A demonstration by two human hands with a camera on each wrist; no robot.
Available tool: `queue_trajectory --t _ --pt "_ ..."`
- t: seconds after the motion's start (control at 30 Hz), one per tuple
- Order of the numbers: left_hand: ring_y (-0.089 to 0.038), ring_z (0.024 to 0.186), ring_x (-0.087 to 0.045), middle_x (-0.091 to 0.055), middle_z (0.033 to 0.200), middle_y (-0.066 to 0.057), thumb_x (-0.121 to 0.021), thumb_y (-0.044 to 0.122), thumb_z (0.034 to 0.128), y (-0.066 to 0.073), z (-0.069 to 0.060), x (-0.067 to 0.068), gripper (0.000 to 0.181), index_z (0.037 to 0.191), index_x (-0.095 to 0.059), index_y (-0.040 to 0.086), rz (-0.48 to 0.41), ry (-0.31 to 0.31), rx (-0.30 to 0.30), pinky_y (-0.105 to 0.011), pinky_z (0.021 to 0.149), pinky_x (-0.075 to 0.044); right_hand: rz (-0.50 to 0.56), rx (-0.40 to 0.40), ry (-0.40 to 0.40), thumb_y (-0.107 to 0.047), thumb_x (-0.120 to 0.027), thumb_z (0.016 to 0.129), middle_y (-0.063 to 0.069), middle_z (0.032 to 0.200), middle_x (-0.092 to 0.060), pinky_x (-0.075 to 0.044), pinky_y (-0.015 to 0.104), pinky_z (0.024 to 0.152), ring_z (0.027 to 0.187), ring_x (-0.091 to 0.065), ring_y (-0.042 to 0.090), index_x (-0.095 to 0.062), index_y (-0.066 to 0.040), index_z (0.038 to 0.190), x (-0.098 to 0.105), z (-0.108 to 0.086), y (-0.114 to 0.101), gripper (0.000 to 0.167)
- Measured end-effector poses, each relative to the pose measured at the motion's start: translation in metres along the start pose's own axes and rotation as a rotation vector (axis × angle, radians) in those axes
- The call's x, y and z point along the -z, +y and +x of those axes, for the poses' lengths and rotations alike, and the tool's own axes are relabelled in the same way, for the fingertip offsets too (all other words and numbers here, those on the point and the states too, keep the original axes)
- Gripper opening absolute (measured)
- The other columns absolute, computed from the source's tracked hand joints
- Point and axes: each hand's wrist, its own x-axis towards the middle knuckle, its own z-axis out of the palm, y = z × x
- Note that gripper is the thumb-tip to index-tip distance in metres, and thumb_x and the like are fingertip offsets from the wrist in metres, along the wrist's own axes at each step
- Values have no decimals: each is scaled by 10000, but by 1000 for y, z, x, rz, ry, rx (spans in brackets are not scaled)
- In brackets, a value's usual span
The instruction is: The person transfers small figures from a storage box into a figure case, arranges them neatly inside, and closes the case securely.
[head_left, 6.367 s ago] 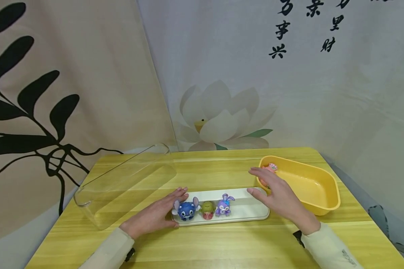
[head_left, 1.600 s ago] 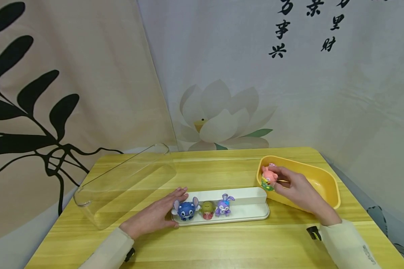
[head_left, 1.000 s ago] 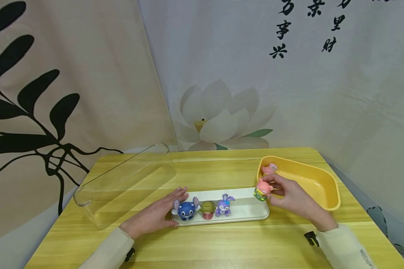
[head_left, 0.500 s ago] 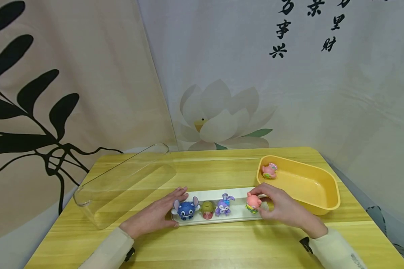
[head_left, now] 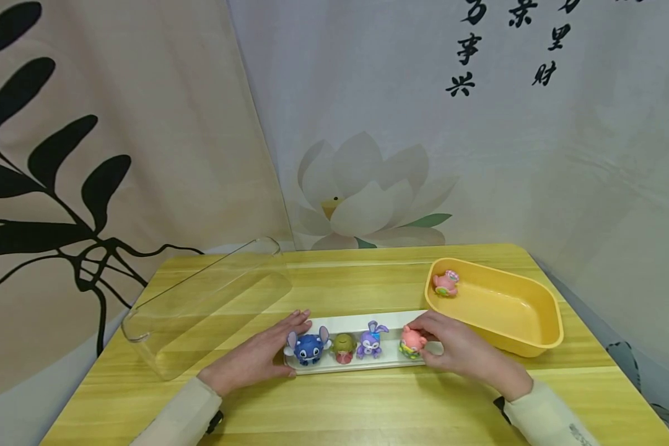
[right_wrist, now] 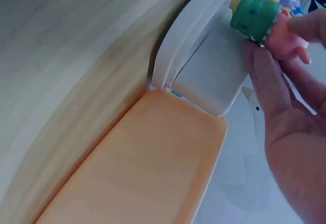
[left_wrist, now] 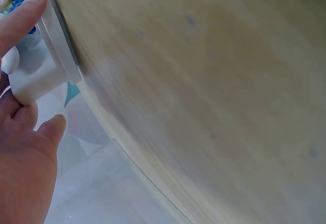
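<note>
A long white stepped display base [head_left: 387, 354] lies across the table. My left hand [head_left: 259, 359] holds its left end, with the thumb at the front rim [left_wrist: 51, 25] and the fingers behind. On the base's lower step stand a blue big-eared figurine [head_left: 309, 349], a green-and-red figurine [head_left: 343, 348] and a purple rabbit-eared figurine [head_left: 371, 341]. My right hand [head_left: 459, 347] pinches a pink figurine with a green-and-yellow bottom [head_left: 412, 342] over the right part of that step. In the right wrist view its green bottom [right_wrist: 254, 14] faces the camera; whether it touches the base I cannot tell.
A yellow tray [head_left: 513, 310] stands at the right, close to the base's right end, with another pink figurine [head_left: 446, 283] in its left corner. A clear plastic cover [head_left: 212, 310] lies at the left. Behind the table [head_left: 357, 402] hangs a printed cloth [head_left: 379, 93].
My right hand took the pink figurine out of the yellow tray and carried it left and toward me, over the base, beside the purple figurine. The left hand stays where it was.
</note>
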Motion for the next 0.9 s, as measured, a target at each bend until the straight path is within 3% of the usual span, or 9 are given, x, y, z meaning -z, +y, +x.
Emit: queue_trajectory --t 0.23,0.5,0.63,0.77,0.9 --pt "-257 1568 -213 -173 1732 -20 -876 283 845 0 0 0 947 1627 -353 173 -4 0 0 -488 1204 -344 -150 20 15 -11 -769 818 -29 1122 -632 -571 258 762 914 -589 71 -718 -63 1192 0 2 -3 381" --pt "-263 1566 -220 -179 1729 -36 -879 279 841 -1 0 -1 953 1626 -352 162 3 0 -6 -484 1206 -341 -194 34 52 -53 -799 806 -43 1128 -638 -583 284 788 939 -606 73 -702 -72 1190 -2 0 -5 396" --pt "-269 1564 -225 -183 1728 -47 -880 274 840 -1 0 -1 957 1627 -349 158 11 1 -9 -481 1203 -348 -207 -27 63 -194 -821 839 -77 1100 -616 -582 303 806 932 -600 76 -678 -99 1200 -3 0 -7 400" --pt "-272 1563 -228 -188 1727 -56 -880 274 839 -1 0 0 959 1628 -348 160 12 0 -7 -482 1199 -353 -214 -139 75 -388 -832 865 -99 1058 -601 -584 319 806 921 -614 92 -674 -112 1192 -4 1 -13 456" --pt "-271 1563 -227 -190 1726 -58 -879 288 840 -1 0 0 956 1627 -350 163 11 0 -6 -486 1200 -350 -259 -210 93 -459 -832 852 -99 1017 -613 -578 311 765 881 -609 83 -688 -130 1127 -7 3 -16 452"
